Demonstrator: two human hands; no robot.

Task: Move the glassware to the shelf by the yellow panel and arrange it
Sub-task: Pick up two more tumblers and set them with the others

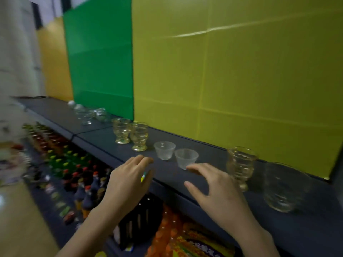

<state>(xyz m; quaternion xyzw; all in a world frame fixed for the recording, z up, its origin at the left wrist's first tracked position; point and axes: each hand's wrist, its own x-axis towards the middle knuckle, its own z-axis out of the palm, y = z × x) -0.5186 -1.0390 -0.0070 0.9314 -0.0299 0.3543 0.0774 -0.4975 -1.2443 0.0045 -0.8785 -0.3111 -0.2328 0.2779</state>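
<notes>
Mid-frame, the right cup [186, 158] stands upright on the shelf [104, 140] below the yellow panel [241, 80], just above the right hand [213, 188]; the left hand [128, 180] is farther off. Both hands are spread open, holding nothing.

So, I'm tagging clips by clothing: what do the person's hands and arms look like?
No sleeves, gloves or watch show on either side, right down to the frame's edge. The left hand has a small yellow, green and blue mark on one finger, perhaps a ring or sticker. The right hand wears nothing visible.
</notes>
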